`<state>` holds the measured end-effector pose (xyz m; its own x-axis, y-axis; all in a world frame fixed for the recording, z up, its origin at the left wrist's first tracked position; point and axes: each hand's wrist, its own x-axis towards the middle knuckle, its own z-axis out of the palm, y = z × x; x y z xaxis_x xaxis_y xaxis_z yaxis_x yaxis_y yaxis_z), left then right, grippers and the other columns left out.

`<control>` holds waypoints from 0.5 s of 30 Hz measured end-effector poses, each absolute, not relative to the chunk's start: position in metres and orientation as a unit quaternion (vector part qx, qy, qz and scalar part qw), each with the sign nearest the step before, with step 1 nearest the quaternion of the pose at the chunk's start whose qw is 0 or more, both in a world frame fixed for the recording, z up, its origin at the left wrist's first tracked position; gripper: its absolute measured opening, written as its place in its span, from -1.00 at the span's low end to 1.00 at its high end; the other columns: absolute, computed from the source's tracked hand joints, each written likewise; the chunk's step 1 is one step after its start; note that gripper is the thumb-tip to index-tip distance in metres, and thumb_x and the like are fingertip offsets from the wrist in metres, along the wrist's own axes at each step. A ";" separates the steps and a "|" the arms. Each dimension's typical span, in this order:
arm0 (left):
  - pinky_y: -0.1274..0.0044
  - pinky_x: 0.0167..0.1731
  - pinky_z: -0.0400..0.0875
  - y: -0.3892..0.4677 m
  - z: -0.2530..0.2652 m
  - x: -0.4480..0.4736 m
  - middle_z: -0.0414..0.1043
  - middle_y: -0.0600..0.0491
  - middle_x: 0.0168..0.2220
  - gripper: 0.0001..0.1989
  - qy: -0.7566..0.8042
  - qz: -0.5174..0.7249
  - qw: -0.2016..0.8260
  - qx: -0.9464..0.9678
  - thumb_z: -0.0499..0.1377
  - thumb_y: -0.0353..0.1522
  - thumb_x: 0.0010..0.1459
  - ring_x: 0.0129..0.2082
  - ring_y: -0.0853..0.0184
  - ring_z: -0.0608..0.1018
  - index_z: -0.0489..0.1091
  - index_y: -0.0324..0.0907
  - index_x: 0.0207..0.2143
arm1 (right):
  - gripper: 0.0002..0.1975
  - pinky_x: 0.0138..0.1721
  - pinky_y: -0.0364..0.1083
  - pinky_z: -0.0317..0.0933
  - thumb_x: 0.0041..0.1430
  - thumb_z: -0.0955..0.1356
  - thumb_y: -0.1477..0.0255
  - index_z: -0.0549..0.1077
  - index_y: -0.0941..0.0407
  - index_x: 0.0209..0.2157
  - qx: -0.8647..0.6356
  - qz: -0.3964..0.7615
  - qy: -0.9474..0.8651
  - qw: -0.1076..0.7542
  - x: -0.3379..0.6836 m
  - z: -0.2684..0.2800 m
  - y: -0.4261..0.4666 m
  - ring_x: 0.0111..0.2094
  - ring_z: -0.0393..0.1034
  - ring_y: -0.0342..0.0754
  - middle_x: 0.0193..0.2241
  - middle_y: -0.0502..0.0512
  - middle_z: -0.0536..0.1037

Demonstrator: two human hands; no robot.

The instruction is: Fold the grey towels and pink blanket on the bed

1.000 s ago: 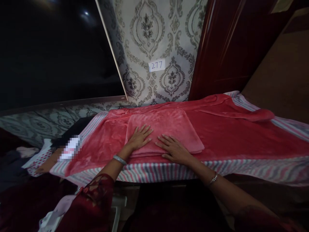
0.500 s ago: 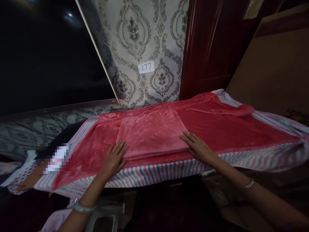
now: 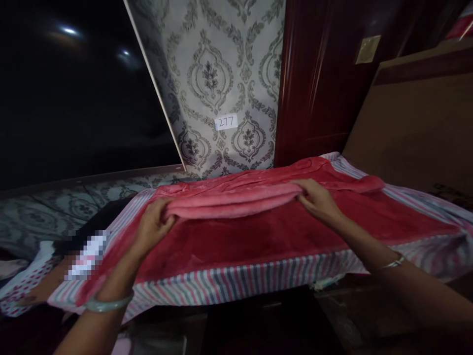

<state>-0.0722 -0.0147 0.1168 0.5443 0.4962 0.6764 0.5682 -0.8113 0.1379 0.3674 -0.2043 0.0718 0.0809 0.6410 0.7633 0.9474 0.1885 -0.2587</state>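
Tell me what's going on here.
A person is holding a folded pink cloth with both hands, the left hand at one end and the right hand at the other. Its near edge is raised above a red cloth, which is spread over a striped cloth. Whether the folded cloth's far side touches the red one is hidden.

Above the left hand (image 3: 153, 224) sits a pale grey-green bangle (image 3: 110, 303), thick, rounded and smooth, with a soft shine. The right wrist, above the right hand (image 3: 320, 201), wears a much thinner silver-coloured bracelet (image 3: 394, 263), its finer detail blurred. Both forearms are bare as far as they show.
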 end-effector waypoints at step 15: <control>0.61 -0.56 0.33 0.048 0.184 -0.001 0.47 0.10 -0.44 -0.46 -0.382 -0.420 -0.461 -0.682 0.37 -0.26 -0.27 -0.55 0.43 0.44 0.46 -0.21 -0.15 | -0.75 -0.33 -0.12 0.31 0.02 0.40 0.33 0.51 0.14 -0.24 -0.622 0.184 -0.456 0.610 0.417 0.123 -0.128 -0.41 0.36 -0.12 -0.38 0.03 0.54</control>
